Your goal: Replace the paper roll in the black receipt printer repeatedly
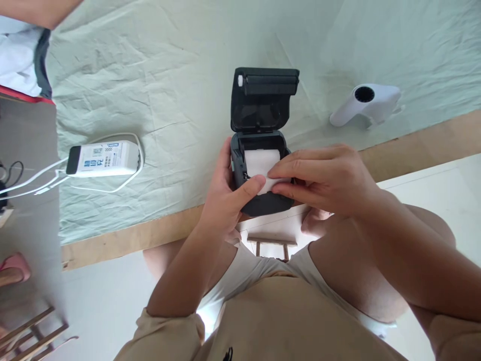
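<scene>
A small dark label printer [259,205] is held over the table's near edge, its lid [259,103] swung up and away from me. Inside sits a white paper roll [259,159]. My left hand [227,193] grips the printer's left side, with the thumb reaching over onto the paper. From the right, my right hand [325,175] pinches the loose end of the paper between thumb and fingers at the front of the printer. The underside of the printer and part of the paper end are hidden.
A pale green cloth [169,100] covers the table, whose bare wooden edge [150,228] faces me. On the left lies a white power adapter [108,158] with cables. A white handheld device [364,105] lies on the right. Another person's arm [41,10] shows at top left.
</scene>
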Demonstrator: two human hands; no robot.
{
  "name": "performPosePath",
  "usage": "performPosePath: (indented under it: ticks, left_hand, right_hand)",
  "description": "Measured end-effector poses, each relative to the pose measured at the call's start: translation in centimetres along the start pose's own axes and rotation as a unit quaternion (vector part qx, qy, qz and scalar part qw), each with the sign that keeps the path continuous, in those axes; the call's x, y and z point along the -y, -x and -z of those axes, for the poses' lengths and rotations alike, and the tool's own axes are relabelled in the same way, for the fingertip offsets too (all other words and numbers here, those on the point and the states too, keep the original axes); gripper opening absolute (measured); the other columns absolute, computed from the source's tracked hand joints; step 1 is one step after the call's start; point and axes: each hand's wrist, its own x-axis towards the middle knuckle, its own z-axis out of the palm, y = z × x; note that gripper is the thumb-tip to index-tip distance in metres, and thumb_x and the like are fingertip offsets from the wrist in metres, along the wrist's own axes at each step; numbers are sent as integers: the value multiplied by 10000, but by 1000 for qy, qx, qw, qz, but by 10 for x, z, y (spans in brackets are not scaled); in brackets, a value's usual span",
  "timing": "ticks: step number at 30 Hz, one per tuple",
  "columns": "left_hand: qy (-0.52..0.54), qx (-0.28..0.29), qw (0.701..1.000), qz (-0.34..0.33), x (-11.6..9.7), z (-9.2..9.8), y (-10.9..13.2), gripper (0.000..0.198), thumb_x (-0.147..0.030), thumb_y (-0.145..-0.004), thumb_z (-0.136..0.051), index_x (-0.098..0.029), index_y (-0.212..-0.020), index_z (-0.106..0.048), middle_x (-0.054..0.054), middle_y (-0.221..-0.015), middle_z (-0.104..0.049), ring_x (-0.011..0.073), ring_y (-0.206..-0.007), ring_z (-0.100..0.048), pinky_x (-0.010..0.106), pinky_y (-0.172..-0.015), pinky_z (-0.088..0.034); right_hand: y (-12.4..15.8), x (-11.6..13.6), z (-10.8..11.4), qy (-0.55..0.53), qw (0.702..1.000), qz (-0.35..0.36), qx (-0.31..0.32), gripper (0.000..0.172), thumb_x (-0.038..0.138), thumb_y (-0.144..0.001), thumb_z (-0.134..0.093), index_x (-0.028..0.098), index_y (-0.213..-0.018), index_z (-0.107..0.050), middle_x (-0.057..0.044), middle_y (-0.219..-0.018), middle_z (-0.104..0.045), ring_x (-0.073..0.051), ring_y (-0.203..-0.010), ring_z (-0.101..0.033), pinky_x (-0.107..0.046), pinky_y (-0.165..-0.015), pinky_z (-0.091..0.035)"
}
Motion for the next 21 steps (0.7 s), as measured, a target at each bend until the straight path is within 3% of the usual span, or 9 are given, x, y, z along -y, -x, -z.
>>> performPosePath:
  ticks: [6,10,13,14,16,18,19,21]
  left_hand:
    - [-6,-9,1000,-1,3,1,-3,634,-466,-891,-842,-297,-1442,-578,85,-1517,-691,358,-1404,-672,412,-1036,-649]
    - [-18,-16,1000,-3,2,0,-1,720,-348,-838,-899,-290,-1478,-575,92,-1439,-732,362,-1355,-702,403,-1009,-654]
    - [-33,-16,999,3,-1,0,0,851,-302,-795,-933,-288,-1548,-535,103,-1443,-728,381,-1353,-699,410,-991,-663]
    - [-34,-10,999,3,-2,0,1,870,-300,-791,-935,-282,-1558,-526,107,-1455,-722,385,-1361,-692,411,-988,-666]
    - [-34,0,999,5,-3,0,1,877,-276,-787,-934,-275,-1562,-522,101,-1453,-725,380,-1364,-689,399,-985,-668]
    - [-35,5,999,11,-3,1,1,861,-248,-798,-925,-286,-1560,-527,82,-1412,-747,368,-1340,-704,390,-983,-668]
    - [-35,1,999,9,-3,1,1,857,-244,-799,-925,-293,-1559,-531,75,-1388,-757,362,-1322,-715,387,-975,-669]
    - [-37,-8,999,5,-3,2,1,873,-261,-791,-939,-296,-1563,-533,79,-1376,-760,365,-1298,-729,389,-949,-679]
  right_hand:
    - [3,5,-2,36,997,16,-70,163,278,-1035,-658,312,-906,-752,63,-845,-836,-128,-648,-745,-308,-484,-479]
    - [7,5,-5,-3,993,77,-86,67,304,-981,-742,301,-915,-731,48,-992,-856,-127,-666,-753,-303,-467,-488]
    - [1,1,-5,-37,985,13,-167,34,326,-967,-752,309,-990,-734,32,-1006,-836,-115,-606,-681,-312,-510,-516]
    - [-4,-1,-4,-45,979,-31,-195,128,312,-953,-762,319,-1078,-737,21,-1071,-826,-125,-664,-699,-311,-527,-522]
    - [-14,-4,-3,-74,970,-119,-197,402,289,-929,-766,350,-1316,-677,-12,-1368,-745,-192,-1021,-766,-295,-545,-534]
    - [-20,-7,-3,-129,965,-153,-169,577,322,-926,-747,368,-1470,-563,-21,-1651,-534,-258,-1439,-617,-268,-526,-542]
    - [-21,-8,-3,-151,962,-156,-167,582,348,-942,-721,372,-1491,-532,-20,-1706,-463,-268,-1523,-547,-265,-514,-544]
    - [-17,-12,-5,-171,955,-156,-186,485,414,-996,-650,369,-1466,-538,-45,-1651,-523,-270,-1438,-627,-279,-503,-547]
